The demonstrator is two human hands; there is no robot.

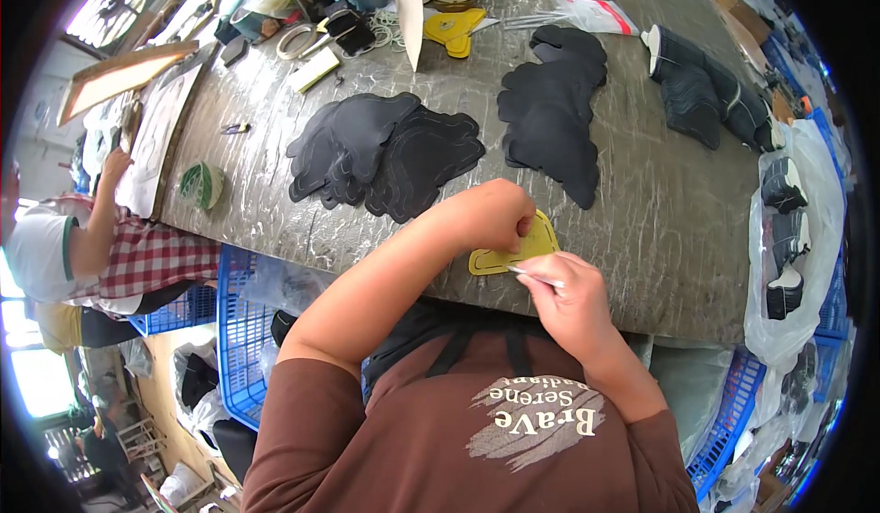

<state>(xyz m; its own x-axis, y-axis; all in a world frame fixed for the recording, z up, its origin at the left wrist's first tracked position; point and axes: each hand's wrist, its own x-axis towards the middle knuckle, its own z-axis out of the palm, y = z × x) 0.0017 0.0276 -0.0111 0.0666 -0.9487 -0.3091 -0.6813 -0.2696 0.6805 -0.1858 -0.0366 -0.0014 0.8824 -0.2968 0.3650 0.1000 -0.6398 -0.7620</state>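
By the grip of the right hand (573, 297), closed to a pinch between thumb and fingers, a slim pale tool (543, 279) is held, its tip brought to the lower edge of a yellow template (539, 241). The template, in which dark slots are seen along the border, is laid flat near the close edge of the tabletop (665, 238), just in front of the wearer's body. It is touched from above by the left hand (502, 215), whose fingers are bent downward; how far that grip is open cannot be told, since the fingertips are partly hidden. Beyond the hands, a loose pile of black pieces (385, 151) marked with pale outlines is spread to the left, and a longer black stack (555, 110) is set to the right, apart from it. Farther back, a second yellow template (454, 32) is placed near a pale upright sheet (405, 4), while dark boots (701, 82) are laid near the right edge
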